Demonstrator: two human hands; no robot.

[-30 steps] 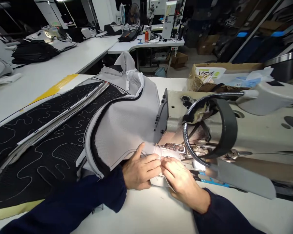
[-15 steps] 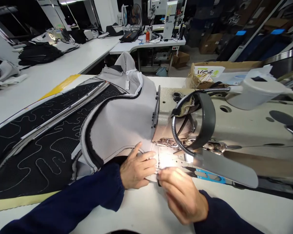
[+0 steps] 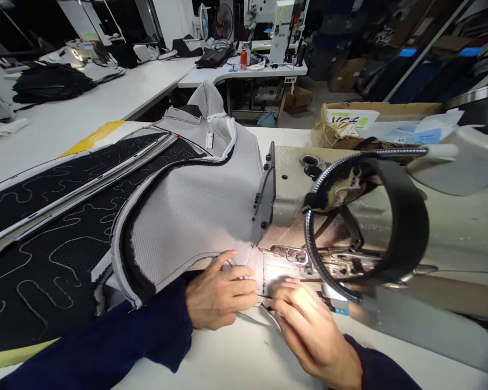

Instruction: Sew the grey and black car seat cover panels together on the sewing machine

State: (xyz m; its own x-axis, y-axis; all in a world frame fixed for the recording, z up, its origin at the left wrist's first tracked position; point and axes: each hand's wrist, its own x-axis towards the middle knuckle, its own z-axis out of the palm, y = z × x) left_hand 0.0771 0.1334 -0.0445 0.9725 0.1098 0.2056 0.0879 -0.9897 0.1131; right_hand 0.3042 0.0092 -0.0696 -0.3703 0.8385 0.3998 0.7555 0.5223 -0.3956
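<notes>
A large sewn piece of light grey mesh fabric with black binding lies at the left of the sewing machine, its edge reaching the lit needle area. My left hand rests on that edge, palm down, fingers extended toward the needle area. Close by on its right, my right hand is closed, thumb and fingers pinched together. A thin dark tip shows at its fingertips, against the fabric edge; what it belongs to is hidden. A narrow grey strip hangs below, between the hands.
A black quilted panel spreads over the table's left side. Beside the needle area stand a black ring-shaped guard and a flexible lamp neck. An open cardboard box with packets sits behind the machine. Another worktable stands farther back.
The view has moved closer to the machine. My right hand remains pinched beside the left, and the grey strip between them is now more visible. My left hand stays on the fabric.
</notes>
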